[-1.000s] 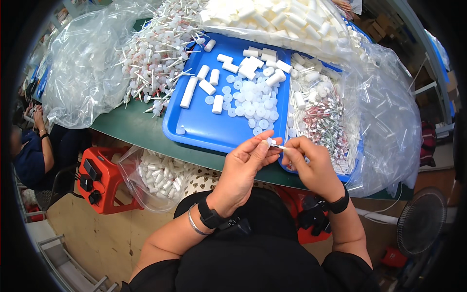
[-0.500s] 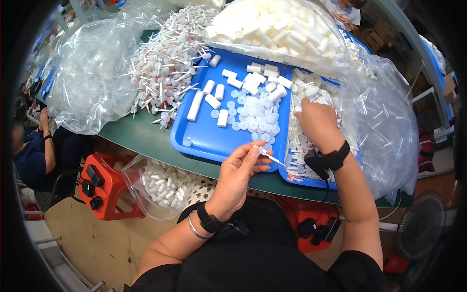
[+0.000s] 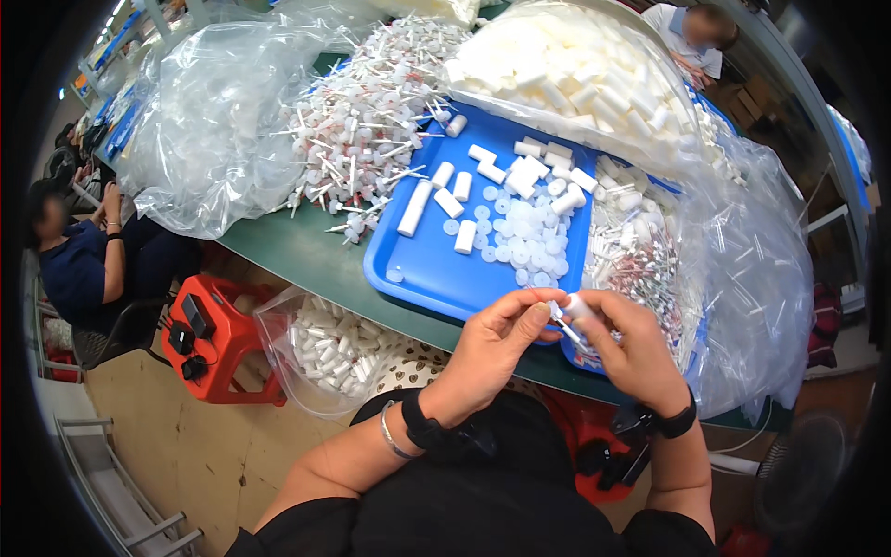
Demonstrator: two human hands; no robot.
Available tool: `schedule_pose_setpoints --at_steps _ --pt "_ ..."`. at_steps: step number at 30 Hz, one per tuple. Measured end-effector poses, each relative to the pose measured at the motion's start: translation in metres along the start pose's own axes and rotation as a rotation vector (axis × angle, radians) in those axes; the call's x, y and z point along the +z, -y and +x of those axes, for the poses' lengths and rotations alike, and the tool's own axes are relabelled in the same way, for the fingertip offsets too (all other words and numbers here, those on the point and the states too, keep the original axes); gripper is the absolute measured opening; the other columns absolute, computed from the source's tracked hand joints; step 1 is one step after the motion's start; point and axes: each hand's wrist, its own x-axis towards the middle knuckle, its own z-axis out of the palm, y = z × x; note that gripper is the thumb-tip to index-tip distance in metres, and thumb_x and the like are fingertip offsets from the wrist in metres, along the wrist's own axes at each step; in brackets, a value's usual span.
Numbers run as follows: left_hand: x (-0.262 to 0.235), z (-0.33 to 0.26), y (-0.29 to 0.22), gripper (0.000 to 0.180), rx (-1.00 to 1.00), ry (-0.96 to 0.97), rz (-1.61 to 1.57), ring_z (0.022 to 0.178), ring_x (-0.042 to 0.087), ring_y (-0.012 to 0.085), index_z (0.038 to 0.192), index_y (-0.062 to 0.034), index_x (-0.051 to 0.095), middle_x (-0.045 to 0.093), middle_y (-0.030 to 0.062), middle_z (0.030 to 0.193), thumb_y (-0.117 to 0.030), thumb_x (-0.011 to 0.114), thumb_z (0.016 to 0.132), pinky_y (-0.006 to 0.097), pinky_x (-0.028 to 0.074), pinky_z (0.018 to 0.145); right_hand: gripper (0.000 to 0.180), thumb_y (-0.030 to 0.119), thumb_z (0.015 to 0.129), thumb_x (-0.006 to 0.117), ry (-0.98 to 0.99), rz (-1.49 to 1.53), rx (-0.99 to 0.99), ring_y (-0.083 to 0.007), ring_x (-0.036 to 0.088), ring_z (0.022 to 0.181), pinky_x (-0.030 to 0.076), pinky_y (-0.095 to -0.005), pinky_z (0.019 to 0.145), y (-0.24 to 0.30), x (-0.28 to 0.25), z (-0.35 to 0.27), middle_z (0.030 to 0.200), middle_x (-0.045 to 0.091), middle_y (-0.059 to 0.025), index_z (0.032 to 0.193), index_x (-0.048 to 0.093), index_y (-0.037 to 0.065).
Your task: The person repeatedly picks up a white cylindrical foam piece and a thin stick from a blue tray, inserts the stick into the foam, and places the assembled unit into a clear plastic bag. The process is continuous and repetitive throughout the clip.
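Note:
My left hand (image 3: 492, 353) pinches a thin white stick (image 3: 562, 325) with a small pale disc at its end, just over the front edge of the blue tray (image 3: 422, 283). Close beside it, my right hand (image 3: 639, 345) has a short white cylinder (image 3: 577, 307) between thumb and fingers. Stick and cylinder are very near each other; whether they touch I cannot tell. In the tray lie translucent round discs (image 3: 524, 239) in a heap and loose white cylinders (image 3: 464, 237). Right of it, a second tray holds many small white and red stick parts (image 3: 640, 265).
A pile of disc-ended sticks (image 3: 357, 121) and a clear plastic bag (image 3: 218, 121) occupy the left of the green table (image 3: 288, 251). Behind the tray bulges a bag of white cylinders (image 3: 575, 79). A red stool (image 3: 246, 334) stands at lower left. Other people sit nearby.
My right hand has come from the right tray toward my left hand and now holds a white cylinder. The left hand keeps the stick. The whole view has shifted somewhat.

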Motion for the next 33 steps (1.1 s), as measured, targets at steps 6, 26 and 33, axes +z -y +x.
schedule_pose_setpoints --at_steps 6,26,33 --pt "-0.006 -0.007 0.01 0.032 -0.09 0.01 0.059 0.1 0.065 0.0138 0.125 0.001 0.063 0.067 0.0094 0.118 -0.023 0.058 0.104 0.028 0.054 0.09 0.015 -0.002 0.089 0.07 0.002 0.464 0.307 -0.0032 0.058 0.076 0.047 -0.0227 0.061 -0.017 0.013 -0.018 0.089 0.064 -0.0005 0.1 0.06 -0.002" --pt "0.012 -0.012 0.02 0.038 -0.148 0.145 0.279 0.088 0.062 0.0083 0.139 0.0002 0.057 0.064 0.0074 0.111 -0.005 0.058 0.102 0.023 0.053 0.082 0.021 0.005 0.099 0.06 0.126 0.808 0.401 -0.0157 0.071 0.086 0.059 -0.0267 0.077 -0.031 0.011 -0.048 0.1 0.066 -0.0117 0.115 0.047 0.0" --pt "0.001 -0.008 0.017 0.035 -0.274 0.08 0.087 0.081 0.064 0.0095 0.132 -0.0011 0.054 0.068 0.0086 0.107 -0.009 0.064 0.099 0.024 0.055 0.072 0.014 0.014 0.095 0.063 -0.327 -0.383 0.114 -0.0387 0.068 0.08 0.055 -0.0441 0.069 -0.062 -0.049 -0.051 0.089 0.07 -0.0194 0.105 0.067 0.004"
